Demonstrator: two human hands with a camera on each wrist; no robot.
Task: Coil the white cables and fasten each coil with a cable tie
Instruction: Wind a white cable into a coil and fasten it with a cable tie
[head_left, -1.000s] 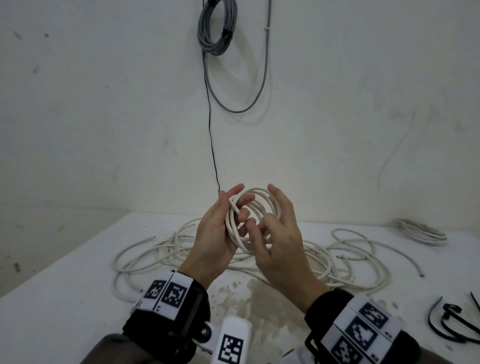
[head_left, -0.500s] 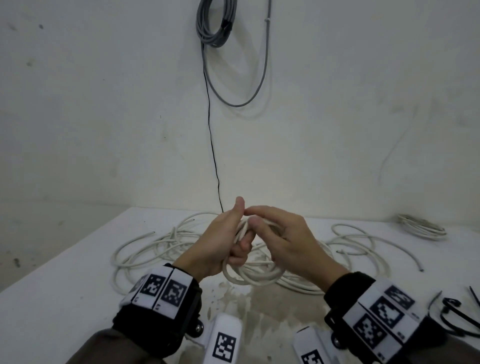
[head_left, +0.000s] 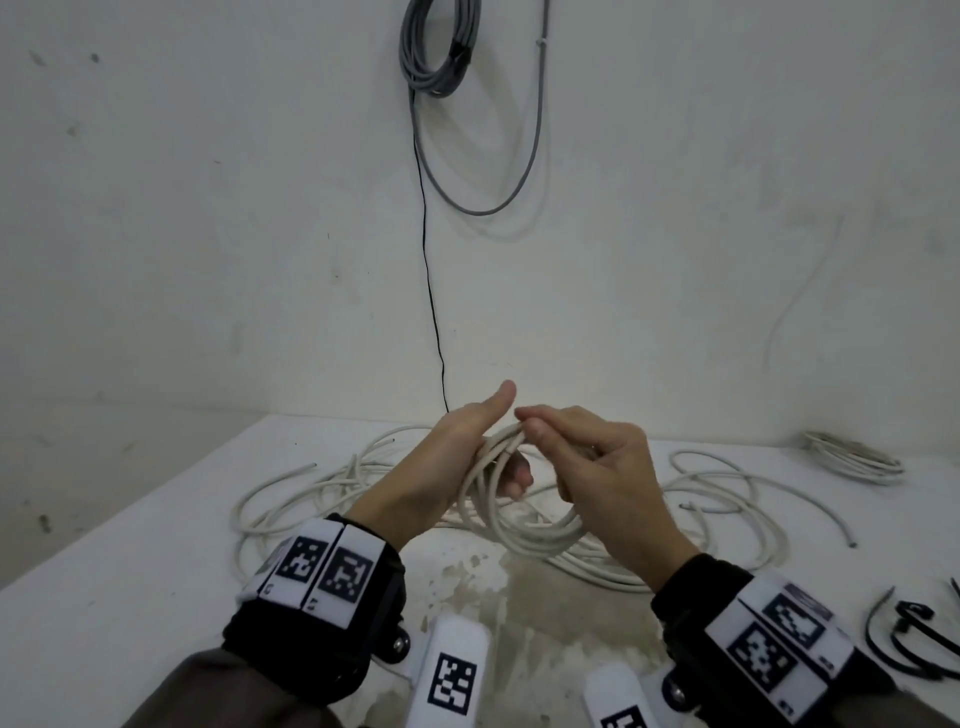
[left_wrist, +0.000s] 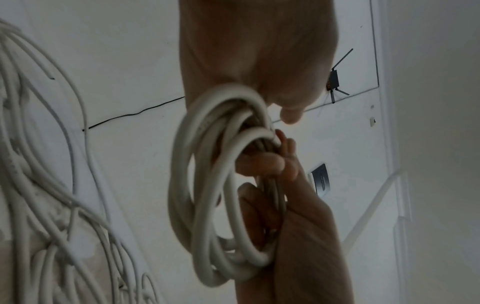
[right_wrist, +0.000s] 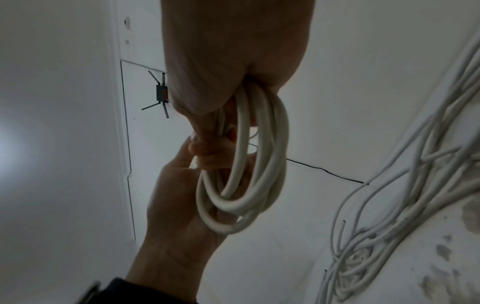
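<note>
Over on the left of the counter we've got a loose tangle of white cables sprawled flat, spreading behind our hands toward the right side too. Our left hand is wrapped around the coil we're working on: fingers curl through the loops from below, thumb sticking up and free. The left wrist view shows the same thing close up, several turns of white cable bunched in that grip, though it's a bit blurry.

Right next to it, our right hand pinches the top of the same coil, fingertips pressed together on the strands just beside the left thumb. So both hands are closed on the coil, held up off the counter, with its lower loops hanging down between our wrists. From the right wrist view the loops dangle under the right hand with the left hand gripping them from the other side.

Up on the wall there's a grey cable bundle hanging, with a thin black wire running down to the counter edge.

Further right, a small finished-looking white coil sits near the back corner, well apart from us. At the far right edge, some black cable ties lie on the counter.
</note>
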